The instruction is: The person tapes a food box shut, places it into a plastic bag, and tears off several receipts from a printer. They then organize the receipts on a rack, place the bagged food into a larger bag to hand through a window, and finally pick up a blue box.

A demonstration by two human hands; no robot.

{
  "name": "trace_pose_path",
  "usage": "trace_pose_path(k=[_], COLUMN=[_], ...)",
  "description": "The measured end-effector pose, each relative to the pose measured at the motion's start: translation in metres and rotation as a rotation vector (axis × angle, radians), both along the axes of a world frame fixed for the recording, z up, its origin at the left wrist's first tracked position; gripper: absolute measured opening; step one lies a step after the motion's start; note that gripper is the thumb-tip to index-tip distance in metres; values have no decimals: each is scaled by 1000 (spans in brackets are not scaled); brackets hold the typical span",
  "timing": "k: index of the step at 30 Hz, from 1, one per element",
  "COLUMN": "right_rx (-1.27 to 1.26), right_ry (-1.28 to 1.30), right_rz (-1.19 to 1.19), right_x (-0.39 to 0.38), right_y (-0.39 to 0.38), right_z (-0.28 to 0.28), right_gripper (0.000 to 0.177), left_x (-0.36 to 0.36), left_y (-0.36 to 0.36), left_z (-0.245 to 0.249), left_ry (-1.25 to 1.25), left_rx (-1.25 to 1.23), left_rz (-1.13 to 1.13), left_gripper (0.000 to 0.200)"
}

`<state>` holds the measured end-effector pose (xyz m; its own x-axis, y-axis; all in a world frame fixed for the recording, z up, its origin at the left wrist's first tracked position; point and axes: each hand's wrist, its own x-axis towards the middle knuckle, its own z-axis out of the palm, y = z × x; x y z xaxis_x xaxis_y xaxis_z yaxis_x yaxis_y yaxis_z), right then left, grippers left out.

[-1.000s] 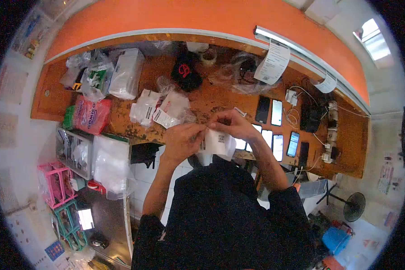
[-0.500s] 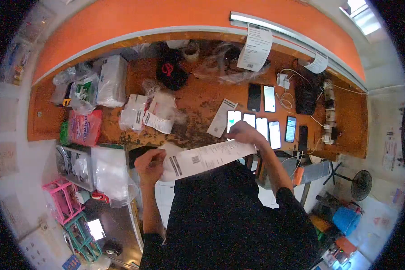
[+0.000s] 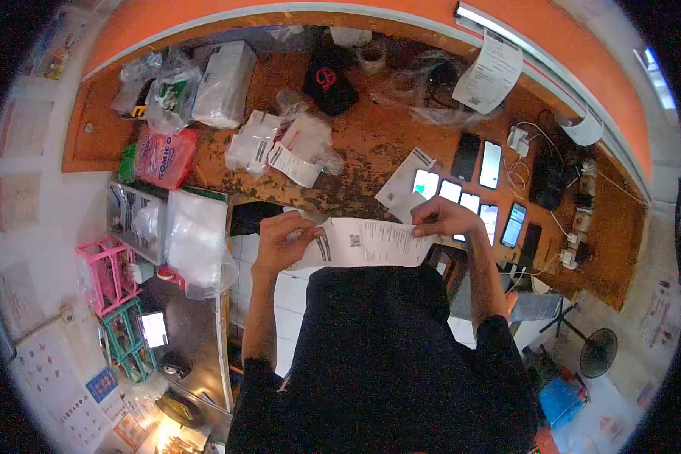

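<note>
A long printed paper slip (image 3: 382, 244) with a square code stretches between my two hands, in front of the black shirt. My left hand (image 3: 286, 238) is closed on its left end. Thumb and fingers of my right hand (image 3: 445, 219) pinch its upper right edge. Just beyond my right hand, several phones (image 3: 488, 165) lie on the wooden table, some with lit screens. Another printed slip (image 3: 405, 180) lies beside the phones. More slips (image 3: 293, 165) rest on clear plastic packaging further left.
A black cap (image 3: 329, 87) sits at the back of the wooden table (image 3: 356, 144). A red plastic bag (image 3: 166, 157) and a wrapped white stack (image 3: 223, 85) stand at the left. Paper (image 3: 492, 72) hangs from the rail. Cables and chargers (image 3: 519, 142) lie right; a fan (image 3: 598, 352) stands below.
My hands have come closer together, my left hand rising and moving right. The slip between them is now more level and sags less to the left. The whole view has shifted and turned.
</note>
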<state>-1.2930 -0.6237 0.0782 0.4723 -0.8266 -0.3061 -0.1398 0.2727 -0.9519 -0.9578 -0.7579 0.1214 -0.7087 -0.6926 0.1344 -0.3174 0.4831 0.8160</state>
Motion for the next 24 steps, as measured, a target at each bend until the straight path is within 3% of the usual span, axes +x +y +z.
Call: trace_pose_path(k=[5,8,11,13,14,15,16,17,18,19,21,22,24], right_rx=[63,233,14,-22,-209,-154,-175,-276,-313,-350,-223,-45,-134], right_ry=[-80,212,301,353,468,337,271,180,247,311,437,499,772], right_rz=[-153,-257,-260,-101,-52,106,134,40,54,72,174,248,106], right_x=[-2,-20,-25,-3,13,24,36,40,28,9,-43,-65,-92], right_y=[6,19,17,-7,-13,-26,-35,-40,-39,-36,-33,-42,-48], right_z=[-27,-63,-51,-1,19,16,33,44,36,22,-8,-25,-66], right_gripper=[36,37,34,32,34,36,36,23,27,31,38,41,58], left_x=[0,10,7,-22,-39,-49,-58,-61,-52,-45,-35,-34,-38], left_y=[3,4,-3,9,15,22,29,36,34,33,32,31,33], left_z=[7,-12,-4,13,17,9,2,-19,-37,-45,-60,-71,-97], left_ry=[33,122,-16,-123,-85,-62,-46,-44,-153,-147,-267,-267,-285], left_rx=[-134,-255,-425,-294,-84,36,167,205,344,349,597,611,514], left_rz=[72,147,290,316,170,32,-99,-218,-328,-328,-74,-66,45], left_gripper=[20,26,41,50,53,52,51,47,34,34,25,25,27])
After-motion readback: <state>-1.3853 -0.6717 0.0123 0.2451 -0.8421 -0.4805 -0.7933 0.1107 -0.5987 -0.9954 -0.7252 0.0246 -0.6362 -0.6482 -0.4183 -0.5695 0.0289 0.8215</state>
